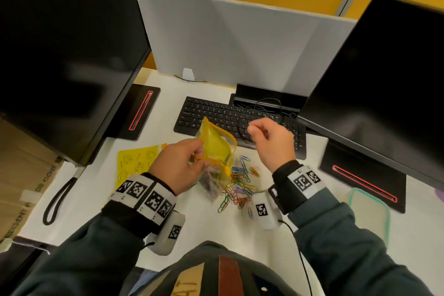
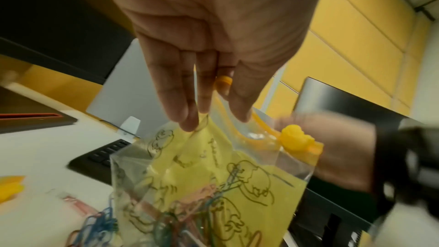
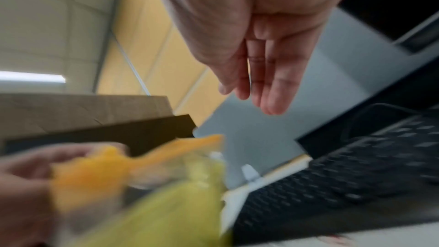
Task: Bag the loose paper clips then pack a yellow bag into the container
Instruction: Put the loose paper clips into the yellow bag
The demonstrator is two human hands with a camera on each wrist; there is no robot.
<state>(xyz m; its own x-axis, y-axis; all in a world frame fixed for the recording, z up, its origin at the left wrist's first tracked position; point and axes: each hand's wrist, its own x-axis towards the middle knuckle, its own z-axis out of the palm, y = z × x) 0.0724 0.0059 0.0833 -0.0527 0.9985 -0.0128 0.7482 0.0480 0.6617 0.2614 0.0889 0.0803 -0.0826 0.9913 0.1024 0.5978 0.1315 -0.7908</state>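
Observation:
My left hand point(image 1: 197, 154) pinches the open rim of a yellow zip bag point(image 1: 216, 149) and holds it above the white desk. In the left wrist view the left hand point(image 2: 209, 117) grips the rim, and the bag point(image 2: 213, 176) has an orange slider and several coloured clips at its bottom. A pile of loose paper clips point(image 1: 240, 182) lies on the desk under the bag. My right hand point(image 1: 254, 130) hovers over the keyboard to the bag's right, with its fingers point(image 3: 273, 91) relaxed and nothing in them. A second yellow bag point(image 1: 137, 163) lies flat at the left.
A black keyboard point(image 1: 216, 113) lies behind the clips. Dark monitors stand at the left point(image 1: 67, 67) and the right point(image 1: 384, 74), in front of a grey divider point(image 1: 228, 38). A clear container with a teal rim point(image 1: 384, 214) sits at the right edge. A black strap loop point(image 1: 57, 199) lies far left.

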